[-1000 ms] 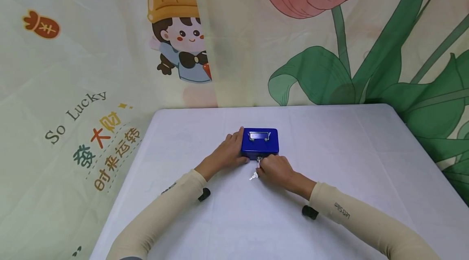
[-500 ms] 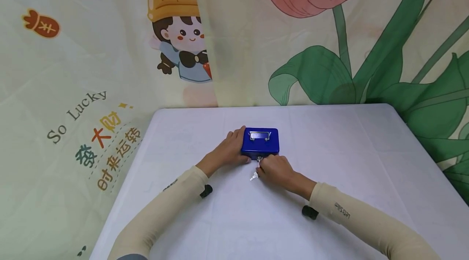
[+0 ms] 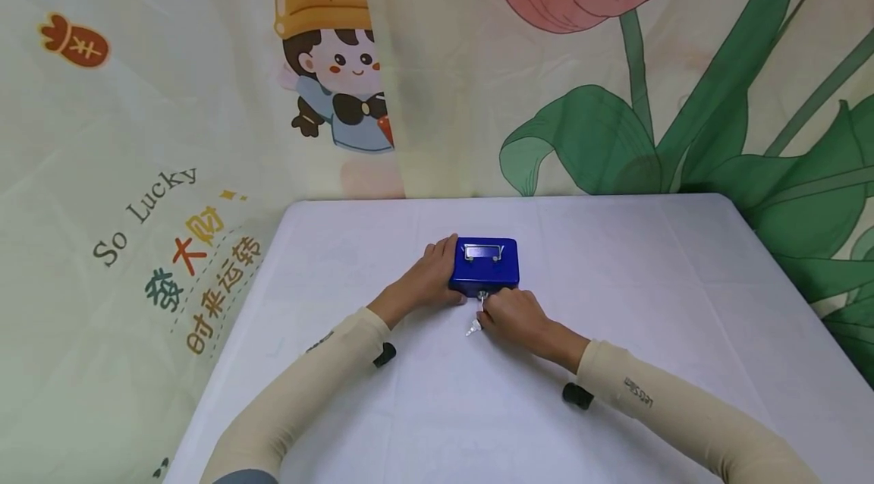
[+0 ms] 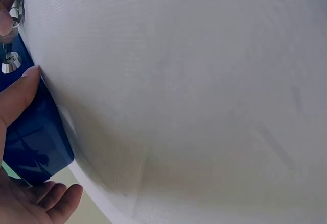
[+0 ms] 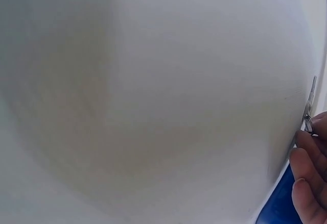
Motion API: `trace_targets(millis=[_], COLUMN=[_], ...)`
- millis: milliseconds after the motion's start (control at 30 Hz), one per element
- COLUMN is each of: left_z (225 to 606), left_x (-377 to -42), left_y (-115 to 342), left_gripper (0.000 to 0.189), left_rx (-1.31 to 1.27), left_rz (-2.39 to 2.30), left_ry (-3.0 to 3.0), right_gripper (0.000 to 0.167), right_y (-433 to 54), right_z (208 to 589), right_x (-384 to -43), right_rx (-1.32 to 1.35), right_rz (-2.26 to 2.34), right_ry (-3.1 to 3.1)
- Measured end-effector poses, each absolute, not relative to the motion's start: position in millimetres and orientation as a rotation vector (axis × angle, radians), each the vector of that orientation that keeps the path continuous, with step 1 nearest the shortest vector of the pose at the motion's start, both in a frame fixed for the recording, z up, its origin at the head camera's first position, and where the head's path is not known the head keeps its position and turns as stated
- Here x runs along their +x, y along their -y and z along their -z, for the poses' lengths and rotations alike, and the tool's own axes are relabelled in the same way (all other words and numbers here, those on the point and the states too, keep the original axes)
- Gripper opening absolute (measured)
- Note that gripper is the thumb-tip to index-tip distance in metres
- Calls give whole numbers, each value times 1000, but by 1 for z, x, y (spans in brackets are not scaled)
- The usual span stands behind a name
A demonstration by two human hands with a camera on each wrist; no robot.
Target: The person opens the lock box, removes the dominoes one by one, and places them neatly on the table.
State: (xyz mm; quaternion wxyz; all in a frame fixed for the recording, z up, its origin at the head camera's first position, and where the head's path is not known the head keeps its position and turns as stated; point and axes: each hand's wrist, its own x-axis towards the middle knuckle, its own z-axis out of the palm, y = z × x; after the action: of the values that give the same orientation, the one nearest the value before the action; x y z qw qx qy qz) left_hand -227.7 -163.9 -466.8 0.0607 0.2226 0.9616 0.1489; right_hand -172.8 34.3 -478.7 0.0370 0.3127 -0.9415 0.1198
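Note:
A small blue cash box (image 3: 501,269) with a silver lid handle (image 3: 482,251) stands on the table, its lid down. My left hand (image 3: 425,277) grips its left side, the thumb (image 4: 23,97) on the front face by the silver lock (image 4: 11,63) and the other fingers around the side. At the front, my right hand (image 3: 517,317) pinches a key at the lock; the finger hides most of that key. From its ring (image 5: 309,125) a second key (image 3: 474,328) hangs down in front of the box.
A white cloth covers the table (image 3: 655,279), whose far edge lies just behind the box. Behind it hangs a printed backdrop (image 3: 444,89). Each wrist carries a small black camera, one at the left wrist (image 3: 385,354) and one at the right (image 3: 577,395).
My left hand and forearm have shifted very slightly to the right against the box. The right hand keeps its pinch on the key, with no clear turn visible.

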Motion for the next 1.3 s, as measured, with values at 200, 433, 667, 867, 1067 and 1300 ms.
trace_targets(millis=[200, 433, 667, 867, 1067, 1300], left_z=[470, 469, 465, 462, 461, 463], left_x=[-229, -225, -222, -222, -225, -226], left_y=[164, 165, 165, 165, 166, 167], left_gripper=[122, 119, 117, 116, 115, 116], left_rx=[651, 673, 696, 706, 718, 687], left_rz=[-427, -425, -404, -407, -413, -407], left_ry=[-2903, -2934, -2963, -2951, -2941, -2929], right_gripper=[34, 34, 33, 29, 34, 31], right_y=[-33, -34, -37, -39, -39, -38], right_z=[477, 476, 475, 472, 474, 473], right_x=[-172, -170, -169, -168, -170, -173], right_rx=[945, 938, 919, 907, 914, 930], right_rz=[-354, -354, -395, -423, -389, -410], right_ry=[2913, 2934, 2945, 2949, 2929, 2917])
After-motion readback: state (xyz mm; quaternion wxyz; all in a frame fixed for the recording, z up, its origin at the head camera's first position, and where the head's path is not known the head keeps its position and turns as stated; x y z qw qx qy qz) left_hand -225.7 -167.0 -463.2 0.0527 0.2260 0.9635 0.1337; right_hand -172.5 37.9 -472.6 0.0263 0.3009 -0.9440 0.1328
